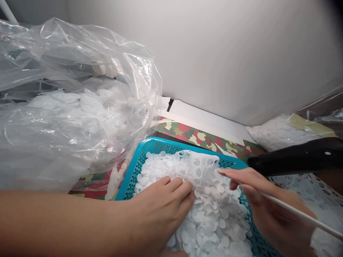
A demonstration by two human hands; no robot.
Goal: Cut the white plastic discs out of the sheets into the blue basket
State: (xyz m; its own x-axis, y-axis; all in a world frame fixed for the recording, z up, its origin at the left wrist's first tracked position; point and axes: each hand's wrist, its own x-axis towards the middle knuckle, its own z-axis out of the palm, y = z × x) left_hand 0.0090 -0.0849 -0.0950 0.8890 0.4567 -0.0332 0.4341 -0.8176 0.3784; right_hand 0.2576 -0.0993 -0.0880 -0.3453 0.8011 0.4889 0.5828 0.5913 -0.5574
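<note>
A blue plastic basket holds a heap of small white discs. On the heap's far side lies a thin white sheet with round holes. My left hand rests on the discs at the sheet's near left edge, fingers bent and pressed together; what its fingertips hold is hidden. At the basket's right side, my right hand is closed around a thin white stick, its index finger reaching towards the sheet's right edge. Motion blurs this hand slightly.
A large clear plastic bag with white pieces inside stands on the left. Camouflage-patterned board runs behind the basket. A black tube-like object juts in from the right, with more holed white sheets below it. A pale wall rises behind.
</note>
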